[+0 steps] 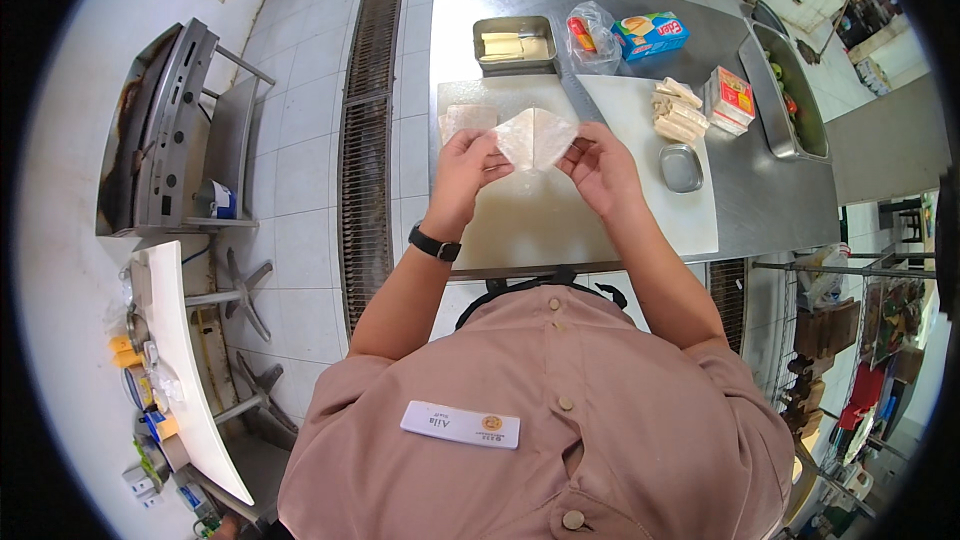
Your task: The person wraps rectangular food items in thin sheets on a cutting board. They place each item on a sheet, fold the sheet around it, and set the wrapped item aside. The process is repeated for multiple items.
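Observation:
My left hand (470,172) and my right hand (598,170) hold a thin, pale wrapper sheet (535,138) up between them over a white cutting board (530,225). The fingers of each hand pinch one side corner, and a crease runs down the sheet's middle. Beside my left hand, more pale wrapper sheets (466,118) lie on the board. Beyond the hands, a metal tray (515,66) holds pale yellow sticks (513,45). Rolled, wrapped pieces (680,118) are piled to the right, near a small metal dish (682,169).
A clear plastic bag (596,52) with something red inside and a blue box (652,35) stand at the steel table's (765,205) far side. A red-and-white box (729,100) is at the right. Beyond it stands a deep metal pan (790,90) with vegetables.

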